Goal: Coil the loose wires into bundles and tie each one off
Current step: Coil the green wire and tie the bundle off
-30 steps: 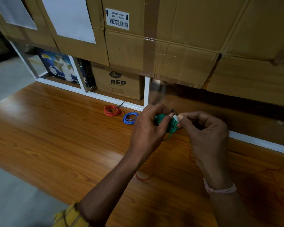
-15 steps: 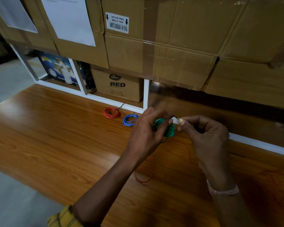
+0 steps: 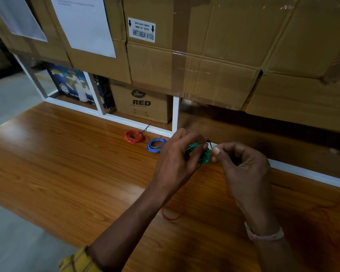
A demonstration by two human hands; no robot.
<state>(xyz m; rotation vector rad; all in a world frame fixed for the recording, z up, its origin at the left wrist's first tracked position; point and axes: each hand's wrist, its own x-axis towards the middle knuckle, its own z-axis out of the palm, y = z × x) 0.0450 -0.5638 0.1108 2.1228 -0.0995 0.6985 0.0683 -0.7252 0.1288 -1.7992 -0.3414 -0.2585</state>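
Note:
A green wire coil is held above the wooden table. My left hand grips the coil, fingers curled round it. My right hand pinches a thin dark tie at the coil's right side between thumb and forefinger. A red coil with a dark tie end and a blue coil lie on the table to the left, near the white frame. A loose orange-red wire trails on the table beneath my hands, partly hidden by them.
A white metal frame runs along the table's back edge. Large cardboard boxes are stacked just behind and overhang it. A smaller box marked RED and a blue printed box stand in the shelf openings. Grey floor lies at the left.
Both hands stayed at the green coil; my right hand's fingertips shifted slightly at the tie. The view drifted a little; the coils on the table did not move.

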